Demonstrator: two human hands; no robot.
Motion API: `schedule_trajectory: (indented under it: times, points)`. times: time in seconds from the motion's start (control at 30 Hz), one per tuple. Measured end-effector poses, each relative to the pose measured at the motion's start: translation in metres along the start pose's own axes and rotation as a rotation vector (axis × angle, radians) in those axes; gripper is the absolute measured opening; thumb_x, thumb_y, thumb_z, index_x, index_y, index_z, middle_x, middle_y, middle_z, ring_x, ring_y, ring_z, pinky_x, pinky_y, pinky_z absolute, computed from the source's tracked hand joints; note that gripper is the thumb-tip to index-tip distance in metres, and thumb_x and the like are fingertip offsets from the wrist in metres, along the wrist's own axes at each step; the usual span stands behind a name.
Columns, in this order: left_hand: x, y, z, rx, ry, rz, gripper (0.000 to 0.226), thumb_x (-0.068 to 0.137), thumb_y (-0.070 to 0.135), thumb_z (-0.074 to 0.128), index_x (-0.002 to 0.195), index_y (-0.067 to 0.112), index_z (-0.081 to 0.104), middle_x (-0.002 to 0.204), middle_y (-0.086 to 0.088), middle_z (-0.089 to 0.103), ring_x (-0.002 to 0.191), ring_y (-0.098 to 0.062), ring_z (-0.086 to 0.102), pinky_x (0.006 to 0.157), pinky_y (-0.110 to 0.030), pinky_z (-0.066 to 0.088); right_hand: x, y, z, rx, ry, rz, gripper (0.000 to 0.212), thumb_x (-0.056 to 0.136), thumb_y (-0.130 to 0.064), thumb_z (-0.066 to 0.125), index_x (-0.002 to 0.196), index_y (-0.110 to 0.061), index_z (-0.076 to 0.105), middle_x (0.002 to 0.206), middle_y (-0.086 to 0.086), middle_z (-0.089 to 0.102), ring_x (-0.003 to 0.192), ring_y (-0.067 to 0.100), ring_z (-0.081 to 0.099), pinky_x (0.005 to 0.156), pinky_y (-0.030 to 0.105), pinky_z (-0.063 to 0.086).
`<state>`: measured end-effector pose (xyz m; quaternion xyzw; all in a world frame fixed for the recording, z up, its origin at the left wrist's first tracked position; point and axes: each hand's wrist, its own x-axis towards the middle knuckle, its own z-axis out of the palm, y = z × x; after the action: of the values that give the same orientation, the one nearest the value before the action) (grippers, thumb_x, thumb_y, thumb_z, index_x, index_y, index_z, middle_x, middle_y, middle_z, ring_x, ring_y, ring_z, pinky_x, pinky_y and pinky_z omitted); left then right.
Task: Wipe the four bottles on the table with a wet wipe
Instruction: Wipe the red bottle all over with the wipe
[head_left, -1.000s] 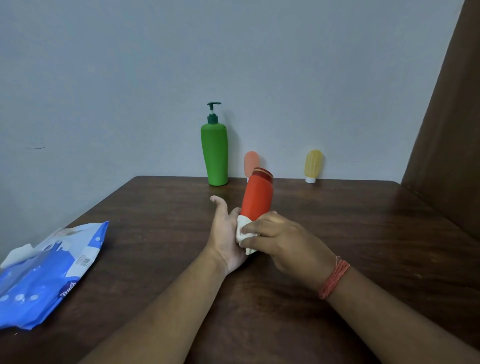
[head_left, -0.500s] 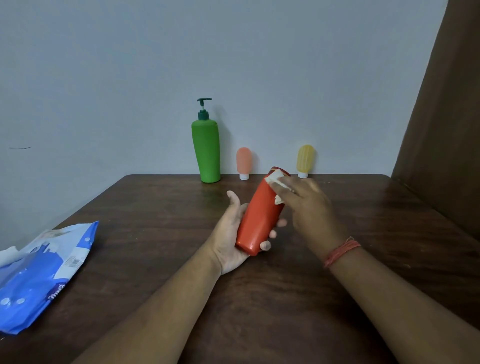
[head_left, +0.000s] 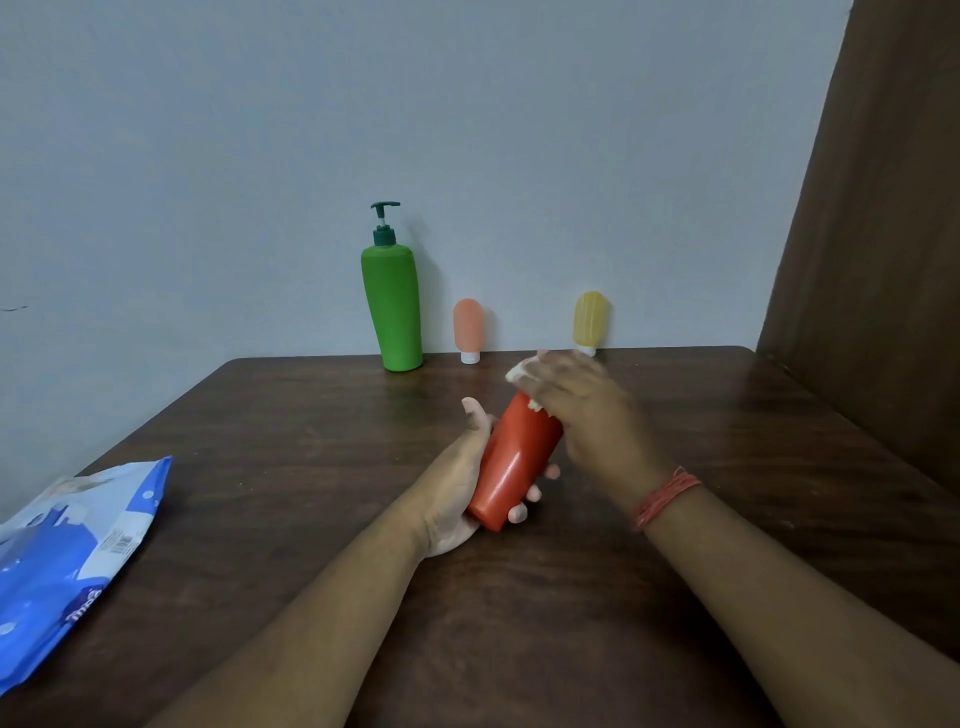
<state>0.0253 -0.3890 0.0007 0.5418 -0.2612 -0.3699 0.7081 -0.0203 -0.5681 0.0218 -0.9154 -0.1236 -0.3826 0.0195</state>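
A dark wood bench (head_left: 260, 519) stands by a grey wall. There are four bottles. Three stand at the back: one green bottle (head_left: 393, 306), one pink bottle (head_left: 468, 328) and one yellow bottle (head_left: 589, 319). The left hand (head_left: 457, 488) grips one red bottle (head_left: 517, 462), tilted, near the middle. The right hand (head_left: 582, 410) holds one white wipe (head_left: 521, 371) on its top end. One blue pack (head_left: 62, 566) lies at the left.

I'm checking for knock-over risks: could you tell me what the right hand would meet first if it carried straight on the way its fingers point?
Probably the yellow bottle by the wall; the right hand is motion-blurred, so this is uncertain.
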Motion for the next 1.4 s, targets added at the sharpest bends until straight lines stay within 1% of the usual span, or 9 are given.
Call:
schedule_trajectory:
  times: [0.1,0.27,0.43,0.6,0.8,1.0,1.13,1.33,1.4]
  points:
    - [0.000,0.001,-0.001,-0.018,0.019,0.010,0.080,0.089,0.077,0.019,0.128,0.018,0.056,0.104,-0.019,0.069,0.077,-0.023,0.060,0.055,-0.028,0.047,-0.001,-0.003,-0.001,0.010,-0.064,-0.107,0.074,0.062,0.006,0.079,0.131,-0.011,0.061,0.135,0.009,0.061,0.129,0.028,0.054,0.115,0.045,0.032]
    - [0.002,-0.001,-0.003,-0.057,0.022,0.022,0.089,0.087,0.080,0.019,0.141,0.014,0.045,0.113,-0.027,0.067,0.077,-0.024,0.061,0.052,-0.027,0.048,-0.006,0.003,0.001,0.044,0.158,0.049,0.053,0.087,-0.002,0.031,0.128,-0.008,0.064,0.132,0.012,0.063,0.126,0.028,0.056,0.114,0.037,0.035]
    - [0.005,0.001,-0.004,-0.204,0.166,0.091,0.079,0.095,0.072,0.018,0.129,0.013,0.057,0.101,-0.018,0.072,0.075,-0.024,0.065,0.056,-0.030,0.049,-0.005,-0.017,0.005,0.094,0.090,-0.085,0.046,0.080,0.007,0.052,0.121,-0.006,0.069,0.121,0.013,0.068,0.111,0.032,0.063,0.094,0.044,0.054]
    - [0.007,0.007,-0.015,-0.423,0.335,0.097,0.089,0.095,0.074,0.023,0.119,0.003,0.069,0.112,-0.015,0.074,0.096,-0.025,0.074,0.093,-0.041,0.056,-0.006,-0.052,0.013,0.186,-0.056,-0.280,0.035,0.086,-0.001,0.057,0.118,-0.011,0.069,0.118,0.005,0.067,0.108,0.024,0.061,0.094,0.036,0.052]
    - [0.007,0.011,-0.019,-0.526,0.333,0.068,0.098,0.090,0.081,0.022,0.127,0.002,0.066,0.132,-0.013,0.067,0.123,-0.025,0.064,0.096,-0.040,0.054,-0.006,-0.058,0.011,0.232,-0.028,-0.353,0.036,0.079,0.007,0.067,0.109,-0.011,0.073,0.113,0.004,0.068,0.104,0.017,0.057,0.094,0.024,0.045]
    - [0.006,0.011,-0.014,-0.568,0.362,0.134,0.092,0.094,0.076,0.022,0.123,0.001,0.067,0.112,-0.011,0.073,0.101,-0.022,0.072,0.091,-0.039,0.057,-0.008,-0.052,0.005,0.243,-0.041,-0.408,0.026,0.084,0.007,0.063,0.101,-0.010,0.073,0.110,0.004,0.067,0.100,0.018,0.059,0.090,0.029,0.051]
    - [0.004,0.011,-0.011,-0.508,0.361,0.118,0.087,0.097,0.072,0.025,0.118,0.002,0.073,0.115,-0.014,0.073,0.103,-0.026,0.071,0.101,-0.044,0.048,-0.006,-0.052,0.009,0.256,0.053,-0.252,0.023,0.084,0.004,0.061,0.099,-0.010,0.071,0.108,0.002,0.067,0.101,0.018,0.057,0.099,0.023,0.043]
    - [0.001,0.009,0.007,-0.313,0.285,0.063,0.069,0.101,0.064,0.025,0.135,0.014,0.058,0.122,-0.019,0.070,0.103,-0.033,0.072,0.074,-0.044,0.063,-0.004,-0.032,0.009,0.240,0.184,0.120,0.047,0.064,0.012,0.078,0.106,-0.007,0.071,0.112,0.007,0.066,0.106,0.022,0.059,0.083,0.030,0.054]
    - [0.000,0.007,0.009,-0.259,0.256,0.034,0.069,0.101,0.064,0.025,0.132,0.014,0.060,0.116,-0.017,0.072,0.090,-0.029,0.073,0.065,-0.037,0.061,-0.004,-0.029,0.005,0.352,0.236,0.244,0.045,0.078,0.016,0.064,0.113,-0.011,0.069,0.120,0.002,0.063,0.111,0.012,0.057,0.088,0.027,0.054]
